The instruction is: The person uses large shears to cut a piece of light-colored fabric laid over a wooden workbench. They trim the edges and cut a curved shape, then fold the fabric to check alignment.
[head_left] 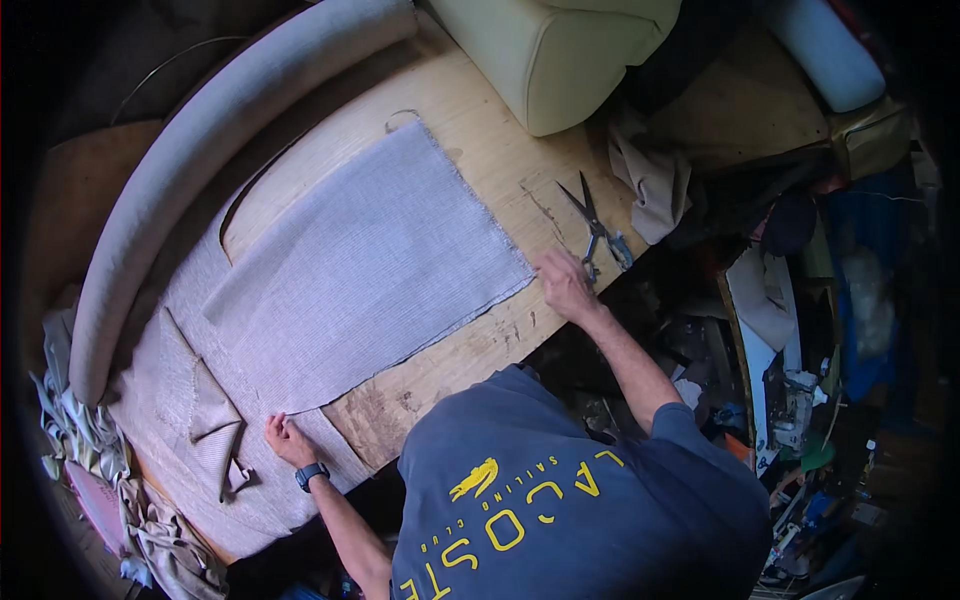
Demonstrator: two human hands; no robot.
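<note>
A light grey-lilac piece of woven fabric (370, 265) lies spread on a wooden table. My left hand (288, 440), with a dark watch on its wrist, pinches the cloth at its near left corner. At the near right corner, my right hand (565, 284) has its fingers closed on the fabric's edge. Just beyond that hand lie scissors (594, 228) with dark blades pointing away from me. More pale fabric (270, 510) covers the table's left end, partly under the spread piece, and a folded scrap (205, 410) rests on it.
A long roll of beige fabric (215, 150) runs along the table's far left side. A cream upholstered piece (565, 65) stands at the back. Crumpled beige cloth (648, 180) hangs over the right end of the wooden table (480, 335). Cluttered tools and scraps (800, 400) fill the right side.
</note>
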